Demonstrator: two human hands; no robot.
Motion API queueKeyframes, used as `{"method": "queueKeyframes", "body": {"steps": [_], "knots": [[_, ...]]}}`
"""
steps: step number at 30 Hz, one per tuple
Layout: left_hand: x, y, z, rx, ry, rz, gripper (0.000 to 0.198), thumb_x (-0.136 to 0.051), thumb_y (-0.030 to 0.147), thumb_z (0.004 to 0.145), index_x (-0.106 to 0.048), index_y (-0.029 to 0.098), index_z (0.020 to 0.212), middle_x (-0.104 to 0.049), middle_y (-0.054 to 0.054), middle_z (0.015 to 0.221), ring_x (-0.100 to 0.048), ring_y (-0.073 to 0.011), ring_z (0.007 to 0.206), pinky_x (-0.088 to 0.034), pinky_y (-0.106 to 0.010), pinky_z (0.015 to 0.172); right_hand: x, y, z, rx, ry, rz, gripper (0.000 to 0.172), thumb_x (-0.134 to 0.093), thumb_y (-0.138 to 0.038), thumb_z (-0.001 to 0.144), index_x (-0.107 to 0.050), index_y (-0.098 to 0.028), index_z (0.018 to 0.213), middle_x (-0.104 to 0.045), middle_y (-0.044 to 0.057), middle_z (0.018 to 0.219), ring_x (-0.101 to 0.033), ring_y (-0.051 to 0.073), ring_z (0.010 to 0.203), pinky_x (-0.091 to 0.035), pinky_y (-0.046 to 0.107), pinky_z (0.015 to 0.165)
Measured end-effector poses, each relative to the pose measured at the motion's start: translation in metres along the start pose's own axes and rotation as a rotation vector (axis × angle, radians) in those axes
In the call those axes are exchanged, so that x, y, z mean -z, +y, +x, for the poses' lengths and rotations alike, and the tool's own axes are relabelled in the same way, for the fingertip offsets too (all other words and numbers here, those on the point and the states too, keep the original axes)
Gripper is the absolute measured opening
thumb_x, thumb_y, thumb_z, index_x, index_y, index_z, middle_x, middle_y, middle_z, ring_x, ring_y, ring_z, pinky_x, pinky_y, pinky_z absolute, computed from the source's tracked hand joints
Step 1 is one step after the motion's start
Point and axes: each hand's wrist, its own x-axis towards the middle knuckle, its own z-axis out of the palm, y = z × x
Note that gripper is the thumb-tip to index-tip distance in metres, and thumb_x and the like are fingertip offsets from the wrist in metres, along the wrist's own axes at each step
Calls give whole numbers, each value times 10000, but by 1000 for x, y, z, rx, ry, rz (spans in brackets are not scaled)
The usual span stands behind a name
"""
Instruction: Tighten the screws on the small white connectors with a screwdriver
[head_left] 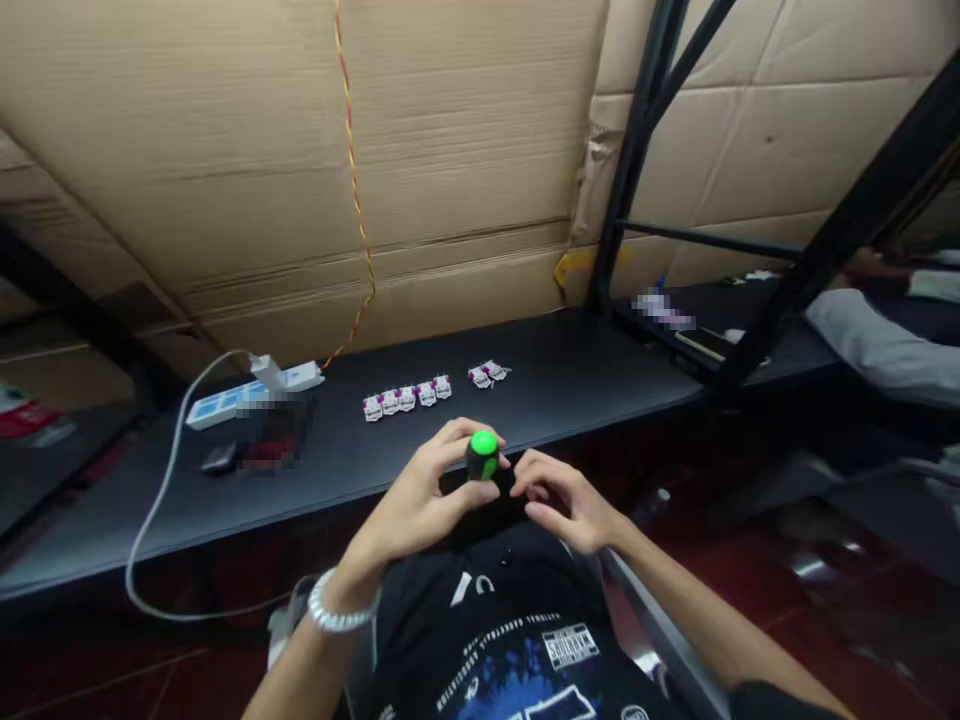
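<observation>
A: Eyes on the black-and-green handle, right there between thumb and fingers of the left grip! Which way does it point?

B: Green end faces up at us, so the long axis looks steep and strongly foreshortened. The lower end? Hidden, can't call it.

A: And the nearer hand?

B: Left, no contest, it's grasping the thing! The right grip sits just to the right of it, fingers curled in towards the handle, a small gap between.

A: Anything in that right one?

B: Nothing shows, but those bent fingers could cover something small. Can't tell. Left is plain, though: spread only as wide as the handle, thumb on the near side, fingers round the far side.

A: And beyond the grips?

B: The surface! A row of white-and-purple pieces lies beyond the left grip and a touch leftward, a separate pair straight beyond the handle, all untouched.
</observation>
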Motion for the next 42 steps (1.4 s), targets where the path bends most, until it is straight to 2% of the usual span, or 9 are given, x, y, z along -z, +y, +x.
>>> {"method": "queueKeyframes", "body": {"steps": [2,6,12,16,18,22,27,36,42], "knots": [[-6,7,10,-23,-6,81,179,-685,321,978,-740,207,1104,-664,-89,1272,-605,-272,1217,-474,-416,1116,5,-28,9,100,113,41,307,-635,-445,1000,-632,-218,1208,-593,85,1068,-568,195,871,-520,340,746],[-18,21,31,-80,95,246,199,-614,270,1018,-710,217,1184,-655,-101,1313,-572,-289,1255,-443,-458,1145,12,-67,33,96,219,-55,556,-745,-492,945,-496,-253,1381,-616,95,1194,-649,227,1028,-579,362,867],[-17,19,60,-180,135,493,412,-586,211,1003,-625,220,1413,-629,-140,1418,-553,-321,1324,-423,-528,1159,35,-80,65,146,475,-387,156,-719,-330,961,-631,-231,1044,-674,17,888,-645,180,779,-539,291,714],[8,-19,92,-88,129,421,524,-695,334,964,-584,227,1464,-707,-107,1299,-660,-279,1193,-512,-454,1083,67,-75,77,100,602,-362,226,-685,-359,977,-643,-217,1147,-680,25,874,-663,189,729,-561,312,691],[20,-48,111,9,149,404,388,-609,297,1009,-645,197,1382,-751,-98,1196,-709,-246,1089,-555,-392,1016,82,-71,80,115,744,-231,377,-679,-385,981,-587,-230,1312,-694,47,951,-706,212,779,-600,339,710],[27,-98,138,151,37,664,354,-599,135,957,-721,182,1287,-716,-123,1356,-659,-260,1265,-471,-368,1151,99,-64,84,187,939,-67,526,-658,-396,990,-482,-247,1463,-702,63,929,-744,244,835,-589,317,609],[16,-115,137,243,3,715,300,-686,128,878,-776,192,1157,-781,-119,1210,-710,-298,1166,-516,-380,1073,105,-63,81,166,890,-70,504,-682,-383,963,-516,-234,1415,-712,69,937,-759,260,880,-585,309,586],[25,-96,87,264,-20,662,284,-635,152,914,-792,198,1145,-811,-92,1135,-745,-275,1082,-539,-342,990,111,-64,78,164,842,-47,481,-694,-402,960,-535,-244,1386,-717,70,946,-754,249,866,-592,297,600],[20,-90,114,343,-5,736,236,-680,196,917,-818,237,1104,-817,-65,1148,-746,-252,1097,-533,-306,990,109,-61,79,145,818,-37,495,-703,-413,956,-537,-250,1393,-712,66,960,-748,253,884,-646,347,689]]}}
